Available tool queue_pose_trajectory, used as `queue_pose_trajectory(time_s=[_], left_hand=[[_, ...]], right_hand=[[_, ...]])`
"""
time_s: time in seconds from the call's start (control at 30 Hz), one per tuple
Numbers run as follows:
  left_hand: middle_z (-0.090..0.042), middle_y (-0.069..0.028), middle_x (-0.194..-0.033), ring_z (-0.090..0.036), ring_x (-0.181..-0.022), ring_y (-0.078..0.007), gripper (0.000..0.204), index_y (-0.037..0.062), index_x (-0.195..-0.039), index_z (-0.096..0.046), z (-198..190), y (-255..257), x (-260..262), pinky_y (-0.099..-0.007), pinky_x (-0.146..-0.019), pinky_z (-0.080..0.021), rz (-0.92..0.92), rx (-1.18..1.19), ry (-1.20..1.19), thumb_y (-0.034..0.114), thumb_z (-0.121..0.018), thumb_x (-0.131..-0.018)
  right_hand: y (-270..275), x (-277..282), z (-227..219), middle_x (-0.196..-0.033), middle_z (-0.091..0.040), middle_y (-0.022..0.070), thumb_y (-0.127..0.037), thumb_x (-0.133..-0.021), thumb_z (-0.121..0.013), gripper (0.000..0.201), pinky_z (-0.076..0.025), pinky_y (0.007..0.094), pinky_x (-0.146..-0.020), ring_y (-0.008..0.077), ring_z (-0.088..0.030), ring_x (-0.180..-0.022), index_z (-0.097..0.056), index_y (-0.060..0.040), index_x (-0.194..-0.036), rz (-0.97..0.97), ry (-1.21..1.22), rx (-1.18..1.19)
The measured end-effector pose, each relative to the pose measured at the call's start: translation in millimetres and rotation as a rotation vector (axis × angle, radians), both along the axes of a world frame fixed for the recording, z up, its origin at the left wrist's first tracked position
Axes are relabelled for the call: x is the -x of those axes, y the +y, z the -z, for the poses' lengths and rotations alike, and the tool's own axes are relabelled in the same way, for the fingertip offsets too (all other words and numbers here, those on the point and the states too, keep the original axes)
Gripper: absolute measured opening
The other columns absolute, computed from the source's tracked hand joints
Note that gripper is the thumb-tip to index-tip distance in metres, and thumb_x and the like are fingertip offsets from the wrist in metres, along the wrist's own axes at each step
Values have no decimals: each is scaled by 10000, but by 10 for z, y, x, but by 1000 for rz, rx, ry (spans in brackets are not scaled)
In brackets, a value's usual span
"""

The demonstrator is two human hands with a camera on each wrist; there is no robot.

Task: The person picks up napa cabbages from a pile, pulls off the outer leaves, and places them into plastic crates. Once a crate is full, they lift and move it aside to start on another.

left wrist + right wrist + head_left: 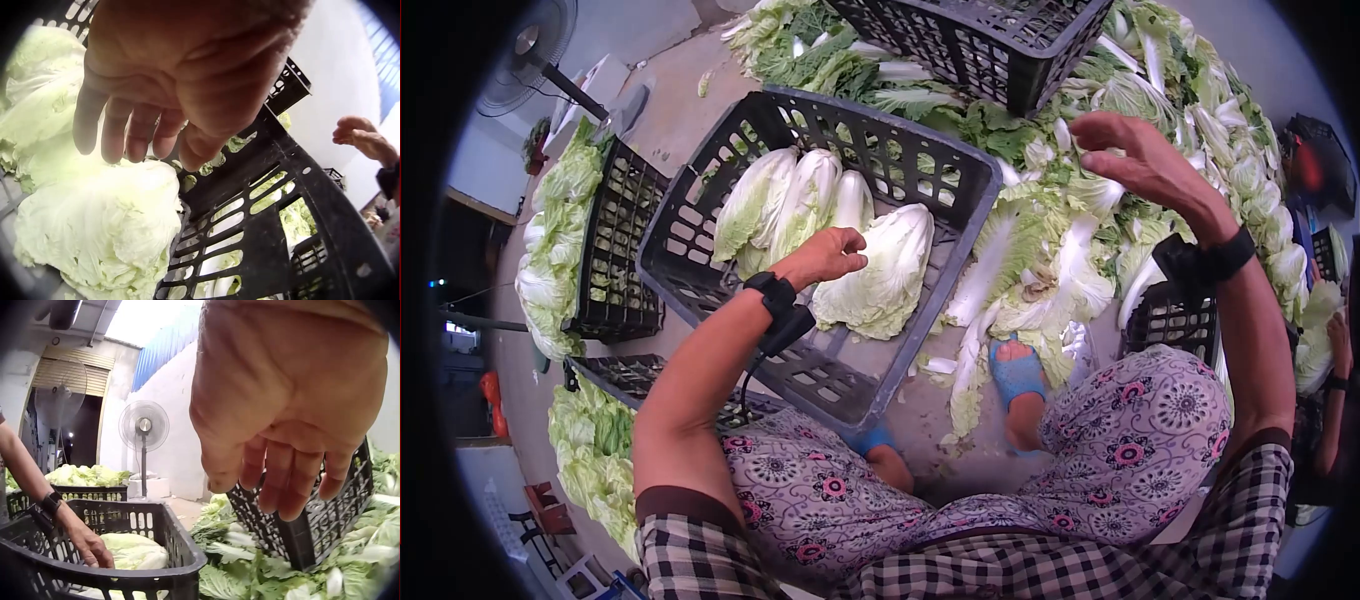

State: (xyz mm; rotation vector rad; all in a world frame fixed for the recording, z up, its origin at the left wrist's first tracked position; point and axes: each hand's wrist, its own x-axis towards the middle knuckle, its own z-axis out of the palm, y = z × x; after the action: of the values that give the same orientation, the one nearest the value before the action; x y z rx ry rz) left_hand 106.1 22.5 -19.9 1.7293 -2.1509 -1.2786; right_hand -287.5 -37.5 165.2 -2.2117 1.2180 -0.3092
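Observation:
My left hand (825, 257) is over the black plastic crate (985, 215), its fingers loosely bent above a napa cabbage (890, 275). In the left wrist view nothing sits in the palm of this hand (181, 75), and the pale cabbage (100, 231) lies below the fingertips. Several more napa cabbages (805, 200) lie side by side along the far part of the crate. Raised to the right of the crate is my right hand (1135, 160), which holds nothing. Its fingers hang relaxed in the right wrist view, in front of a second black crate (1000, 70).
Loose cabbage leaves (1040, 260) cover the floor right of the crate, by a blue slipper (1018, 375). A cabbage heap (1150, 50) stretches behind. Another filled crate (615, 245) stands at the left, with a fan (530, 55) beyond it.

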Motion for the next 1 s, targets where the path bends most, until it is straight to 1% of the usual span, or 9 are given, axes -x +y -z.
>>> queue_pose_trajectory(time_s=[0.13, 0.27, 0.3, 0.53, 0.63, 0.73, 0.83, 0.93, 1.0], left_hand=[[-602, -187, -1103, -589, -1008, -294, 480, -3, -1161, -545, 224, -56, 40, -340, -868, -460, -55, -40, -48, 296, -634, -795], [-562, -213, -1171, -554, -1066, -334, 553, -17, -1214, -499, 352, -72, 89, -348, -924, -426, -82, -36, -56, 317, -628, -792], [-553, -219, -1182, -545, -1077, -338, 568, -24, -1221, -489, 386, -83, 101, -347, -936, -417, -85, -16, -42, 321, -627, -791], [-449, -268, -1268, -441, -1192, -357, 793, -70, -1306, -343, 562, -245, 302, -357, -989, -367, -89, 73, -91, 426, -649, -766], [-432, -280, -1265, -421, -1202, -374, 870, -63, -1308, -333, 722, -330, 379, -370, -987, -370, -136, 12, -38, 494, -670, -732], [-435, -288, -1252, -429, -1190, -377, 919, -81, -1286, -346, 850, -354, 438, -375, -977, -378, -88, 29, -76, 540, -684, -699], [-471, -276, -1228, -455, -1171, -373, 981, -83, -1289, -342, 843, -322, 487, -379, -961, -393, -71, 121, -227, 586, -694, -664], [-527, -262, -1176, -504, -1127, -370, 1018, -69, -1283, -366, 727, -371, 521, -383, -942, -410, -102, -56, -273, 632, -698, -623], [-552, -257, -1147, -532, -1095, -368, 1023, -57, -1274, -387, 810, -436, 473, -385, -928, -422, -154, -59, -209, 647, -701, -602]], right_hand=[[-158, -426, 301, -1164, -542, 259, -272, -820, -612, 546, -438, 374, -934, 336, -545, -1076, -454, 37, -1242, -118, 101, -52], [-209, -623, 645, -1166, -530, 276, -304, -806, -635, 613, -436, 388, -920, 354, -537, -1080, -414, 29, -1270, -142, 16, -121], [-197, -650, 659, -1164, -536, 257, -321, -796, -652, 642, -427, 385, -925, 342, -531, -1083, -401, 27, -1274, -147, -16, -226], [-105, -743, 711, -1188, -524, 216, -304, -807, -644, 637, -409, 368, -942, 302, -506, -1106, -380, 13, -1292, -49, -162, -336], [-104, -723, 730, -1193, -521, 221, -280, -810, -643, 626, -412, 369, -937, 302, -505, -1109, -376, 11, -1296, -57, -192, -350], [-93, -719, 726, -1178, -535, 209, -310, -817, -638, 640, -417, 364, -920, 278, -514, -1087, -367, -1, -1308, -51, -185, -384], [-103, -702, 719, -1192, -526, 198, -373, -824, -624, 673, -417, 363, -912, 251, -506, -1093, -351, -17, -1326, -87, -180, -391], [-83, -671, 721, -1177, -535, 200, -337, -825, -631, 643, -420, 365, -906, 261, -514, -1077, -367, -13, -1314, -102, -198, -369], [-58, -669, 732, -1146, -556, 210, -304, -813, -656, 632, -427, 357, -893, 274, -532, -1041, -386, -1, -1297, -76, -227, -371]])
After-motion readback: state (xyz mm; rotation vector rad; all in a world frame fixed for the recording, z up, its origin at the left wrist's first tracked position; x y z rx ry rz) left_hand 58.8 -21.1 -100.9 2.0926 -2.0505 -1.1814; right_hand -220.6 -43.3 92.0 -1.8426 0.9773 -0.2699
